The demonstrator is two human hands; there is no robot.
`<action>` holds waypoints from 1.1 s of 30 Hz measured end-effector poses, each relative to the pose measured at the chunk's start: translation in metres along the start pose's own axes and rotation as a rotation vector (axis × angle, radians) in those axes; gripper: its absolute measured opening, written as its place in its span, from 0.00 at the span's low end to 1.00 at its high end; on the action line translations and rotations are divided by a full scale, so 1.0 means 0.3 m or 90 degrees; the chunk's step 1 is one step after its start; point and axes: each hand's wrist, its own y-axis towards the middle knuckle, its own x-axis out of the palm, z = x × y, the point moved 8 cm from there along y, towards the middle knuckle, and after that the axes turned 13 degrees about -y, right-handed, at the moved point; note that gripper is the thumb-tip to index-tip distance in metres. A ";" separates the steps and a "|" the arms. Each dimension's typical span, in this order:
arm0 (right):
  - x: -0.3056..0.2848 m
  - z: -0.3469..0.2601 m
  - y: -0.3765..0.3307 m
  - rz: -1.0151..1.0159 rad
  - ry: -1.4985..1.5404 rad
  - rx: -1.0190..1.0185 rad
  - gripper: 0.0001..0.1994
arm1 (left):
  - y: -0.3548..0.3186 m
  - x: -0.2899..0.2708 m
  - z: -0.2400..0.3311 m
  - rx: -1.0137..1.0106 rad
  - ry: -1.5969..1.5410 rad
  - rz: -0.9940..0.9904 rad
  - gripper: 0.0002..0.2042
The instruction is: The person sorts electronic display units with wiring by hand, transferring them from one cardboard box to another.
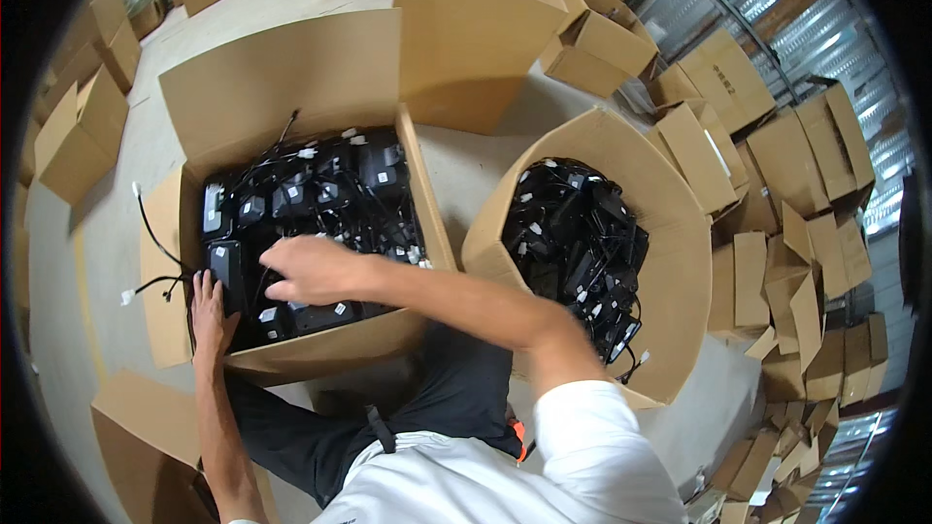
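An open cardboard box [291, 87] in front of me is filled with several black power adapters [330, 184] with cables and small white labels. My left hand [209, 311] rests at the box's near left corner, fingers on one black adapter [226, 270]. My right hand [309, 270] reaches across into the box from the right, fingers curled down among the adapters; whether it grips one is hidden. A second open box [670, 262] to the right holds a heap of the same black adapters [582, 252].
Cables with white plugs [136, 189] hang over the first box's left side. Several empty cardboard boxes [602, 39] stand at the back, and flattened cartons [806, 291] pile up on the right by a corrugated metal wall [825, 29]. Another carton [146, 446] lies at lower left.
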 end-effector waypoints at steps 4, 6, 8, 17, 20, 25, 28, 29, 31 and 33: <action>-0.532 0.247 -0.458 0.205 0.143 0.225 0.19 | -0.034 -0.072 0.044 -0.026 0.016 0.066 0.29; -0.710 0.502 -0.760 0.354 0.071 0.395 0.18 | -0.073 -0.125 0.066 -0.002 -0.066 0.178 0.23; -0.769 0.867 -1.180 0.484 0.054 0.590 0.16 | -0.084 -0.079 0.133 -0.028 -0.120 0.176 0.20; -0.371 1.249 -1.846 0.128 -0.367 1.022 0.46 | -0.084 -0.065 0.173 -0.113 -0.177 0.179 0.12; -0.385 1.306 -1.820 0.081 -0.495 0.983 0.46 | -0.074 -0.043 0.171 -0.138 -0.185 0.167 0.12; -0.414 1.433 -1.830 -0.035 -0.603 0.932 0.44 | -0.086 -0.034 0.149 -0.144 -0.192 0.180 0.12; -0.434 1.500 -1.787 0.006 -0.694 0.897 0.37 | -0.091 -0.035 0.108 -0.189 -0.241 0.186 0.12; -0.442 1.502 -1.785 0.063 -0.732 0.900 0.31 | -0.090 -0.040 0.114 -0.190 -0.201 0.183 0.13; -0.443 1.547 -1.819 0.051 -0.719 0.949 0.24 | -0.079 -0.024 0.126 -0.195 -0.182 0.171 0.13; -0.461 1.585 -1.863 0.010 -0.688 0.981 0.22 | -0.060 -0.005 0.163 -0.202 -0.218 0.161 0.13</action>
